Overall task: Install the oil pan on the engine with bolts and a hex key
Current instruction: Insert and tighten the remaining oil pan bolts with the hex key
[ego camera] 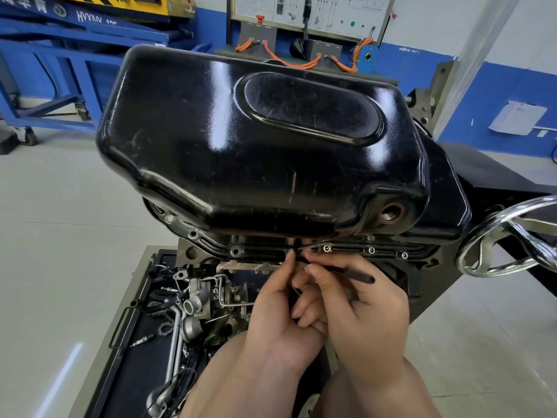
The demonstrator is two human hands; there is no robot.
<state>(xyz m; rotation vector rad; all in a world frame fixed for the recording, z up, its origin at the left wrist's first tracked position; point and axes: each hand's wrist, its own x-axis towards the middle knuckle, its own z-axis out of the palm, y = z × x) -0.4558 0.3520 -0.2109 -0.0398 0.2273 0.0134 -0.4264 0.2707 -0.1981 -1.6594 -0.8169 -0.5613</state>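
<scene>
Head view: oil pan [241,146] sits on engine [188,251]. Right hand [361,306] pinches hex key [358,275]; left hand [280,306] pinches its tip at the near flange. Bolt hidden. Keep key square, snug only; near-left hole [235,251] is empty.

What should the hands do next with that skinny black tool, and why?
Probably turn the hex key in the right hand to run a bolt in where the fingers meet on the oil pan flange. Three bolts sit to the right; the holes to the left are empty.
</scene>
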